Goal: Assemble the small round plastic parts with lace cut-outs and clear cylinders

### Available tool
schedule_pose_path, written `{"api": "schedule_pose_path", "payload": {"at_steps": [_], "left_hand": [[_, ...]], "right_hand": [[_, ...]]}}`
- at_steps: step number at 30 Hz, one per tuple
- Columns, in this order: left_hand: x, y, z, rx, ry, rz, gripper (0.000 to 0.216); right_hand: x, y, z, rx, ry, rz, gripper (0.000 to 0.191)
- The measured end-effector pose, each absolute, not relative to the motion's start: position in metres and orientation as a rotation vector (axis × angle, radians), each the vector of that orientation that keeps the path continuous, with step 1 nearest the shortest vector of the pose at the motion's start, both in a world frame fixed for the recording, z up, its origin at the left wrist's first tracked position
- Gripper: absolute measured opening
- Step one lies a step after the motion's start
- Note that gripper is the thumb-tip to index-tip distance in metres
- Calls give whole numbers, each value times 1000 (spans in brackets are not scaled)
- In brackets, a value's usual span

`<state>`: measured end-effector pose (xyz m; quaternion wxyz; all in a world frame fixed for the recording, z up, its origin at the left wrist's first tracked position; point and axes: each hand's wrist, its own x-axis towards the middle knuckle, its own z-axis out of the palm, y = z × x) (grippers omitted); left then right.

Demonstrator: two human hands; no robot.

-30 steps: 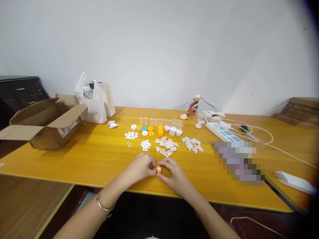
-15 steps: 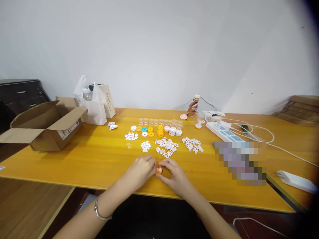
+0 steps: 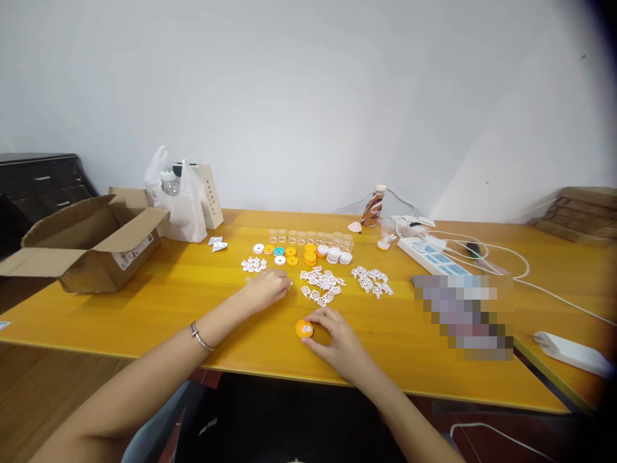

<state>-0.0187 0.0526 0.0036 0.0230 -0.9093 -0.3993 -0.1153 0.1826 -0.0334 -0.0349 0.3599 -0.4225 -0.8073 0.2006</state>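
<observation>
My right hand (image 3: 332,337) rests on the yellow table (image 3: 202,321) with thumb and fingers pinched round a small orange disc (image 3: 304,329) that has a white insert on top. My left hand (image 3: 267,289) has reached forward and lies over the pile of small white round pieces, fingers curled down on them; what they hold is hidden. Beside it lie white lattice-like pieces (image 3: 322,284) and a second such pile (image 3: 372,279). Behind them stand orange, white and teal discs (image 3: 308,253) and a row of clear little cups (image 3: 308,235).
An open cardboard box (image 3: 84,244) sits at the left, a white plastic bag (image 3: 178,199) and a carton behind it. A brown bottle (image 3: 373,207), a power strip (image 3: 431,257) with cables, and a white adapter (image 3: 571,352) lie to the right.
My left hand let go of the orange disc and moved forward to the pile of white round pieces. The right hand stays on the disc.
</observation>
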Motion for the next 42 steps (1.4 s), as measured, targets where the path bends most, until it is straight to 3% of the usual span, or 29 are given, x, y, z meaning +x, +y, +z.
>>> {"api": "schedule_pose_path", "payload": {"at_steps": [9,19,28,37,42], "left_hand": [[-9,2,18,-3202,-869,-597,16],[13,-8,5,-2979,-934,-327,12],[18,-12,9,-2792,-698,-223,13],[22,-12,10,-2793,-830,-268,12],[0,5,26,-2857,-986,-421,14]], "right_hand": [[183,-31,-38,-1072,-2078,538,18],[184,-29,-38,-1145,-2060,597,21],[183,-29,-38,-1202,-2050,627,28],[184,-29,-37,-1167,-2060,641,18],[184,-30,-36,-1180,-2032,675,25]]}}
